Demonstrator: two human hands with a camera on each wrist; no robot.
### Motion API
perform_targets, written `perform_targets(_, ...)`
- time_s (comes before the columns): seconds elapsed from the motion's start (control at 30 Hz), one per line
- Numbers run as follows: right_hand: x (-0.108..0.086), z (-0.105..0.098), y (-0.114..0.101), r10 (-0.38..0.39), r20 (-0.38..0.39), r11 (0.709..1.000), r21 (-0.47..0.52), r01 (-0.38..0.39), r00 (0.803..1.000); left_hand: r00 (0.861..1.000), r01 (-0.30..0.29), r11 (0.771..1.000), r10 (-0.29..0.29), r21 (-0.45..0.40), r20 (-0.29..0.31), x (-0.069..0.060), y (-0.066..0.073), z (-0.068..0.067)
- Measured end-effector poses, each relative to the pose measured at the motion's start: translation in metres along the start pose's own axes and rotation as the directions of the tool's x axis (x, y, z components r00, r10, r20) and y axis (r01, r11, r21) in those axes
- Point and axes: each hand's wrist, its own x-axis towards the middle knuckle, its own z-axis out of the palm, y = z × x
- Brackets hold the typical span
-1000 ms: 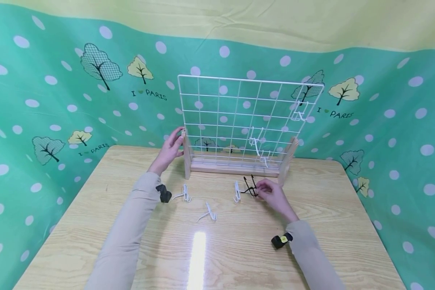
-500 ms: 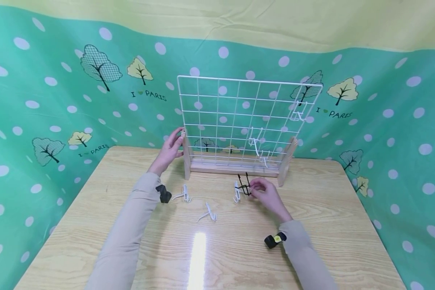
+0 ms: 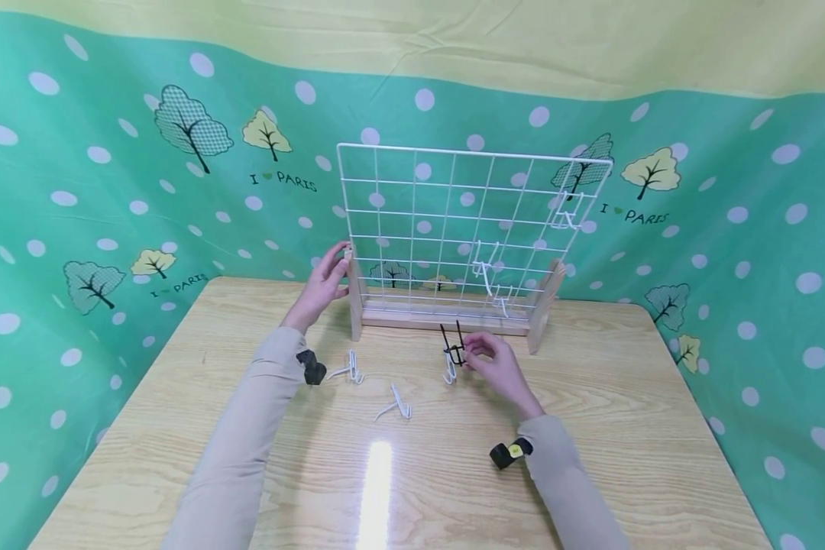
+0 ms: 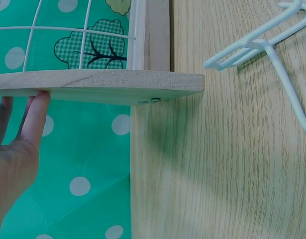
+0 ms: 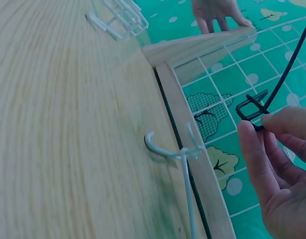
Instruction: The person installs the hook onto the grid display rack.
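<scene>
Showing just right of centre in the head view: a black wire hook point(image 5: 262, 108), pinched by the right hand point(image 3: 498, 367), prongs toward the frame's top. Probably light, stiff, slightly slippery — best held at its squared loop. Centre left, the wooden upright point(image 3: 355, 302) is touched by the left hand point(image 3: 321, 289), fingers extended. Nearest snag: a white hook point(image 3: 450, 370), partly hidden behind. White grid point(image 3: 454, 242) above — its right side partly occupied by three hung hooks point(image 3: 483, 269).
</scene>
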Motion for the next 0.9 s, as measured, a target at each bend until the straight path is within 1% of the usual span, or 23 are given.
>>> perform_targets(0.07,0.001,0.002,-0.002,0.009,-0.009,1.000,-0.003,-0.009,1.000,1.000,0.002,1.000,-0.002,0.010,0.004,-0.003,0.005,0.002)
perform_targets(0.17,0.003,0.004,-0.006,0.019,-0.019,1.000,-0.009,-0.019,1.000,1.000,0.000,1.000,0.000,0.011,0.008,-0.004,0.007,0.002)
perform_targets(0.23,0.003,0.005,-0.017,0.031,-0.016,1.000,-0.006,-0.031,0.999,1.000,-0.003,1.000,0.003,0.008,0.010,-0.005,0.007,0.002)
perform_targets(0.33,0.006,0.008,-0.023,0.028,-0.017,0.999,0.023,-0.028,0.999,1.000,-0.006,1.000,0.006,0.004,0.012,-0.005,0.007,0.002)
perform_targets(0.37,0.006,0.008,-0.030,0.025,-0.015,0.999,0.036,-0.024,1.000,1.000,-0.006,1.000,0.006,0.004,0.012,-0.005,0.007,0.002)
perform_targets(0.4,0.006,0.010,-0.036,0.020,-0.017,0.999,0.044,-0.019,1.000,1.000,-0.006,1.000,0.006,0.005,0.012,-0.005,0.008,0.002)
perform_targets(0.47,0.008,0.012,-0.041,0.003,-0.018,0.997,0.074,-0.001,1.000,1.000,-0.004,1.000,0.004,0.005,0.012,-0.004,0.008,0.002)
perform_targets(0.57,0.008,0.015,-0.062,-0.021,-0.006,0.996,0.081,0.022,1.000,1.000,-0.003,1.000,0.003,0.006,0.013,-0.005,0.008,0.003)
perform_targets(0.73,0.011,0.018,-0.077,-0.064,-0.006,0.995,0.076,0.065,0.998,1.000,-0.003,1.000,0.003,0.003,0.014,-0.005,0.008,0.003)
perform_targets(0.9,0.014,0.019,-0.093,-0.095,-0.008,0.989,0.114,0.095,0.995,1.000,-0.006,1.000,0.006,0.007,0.013,-0.005,0.007,0.002)
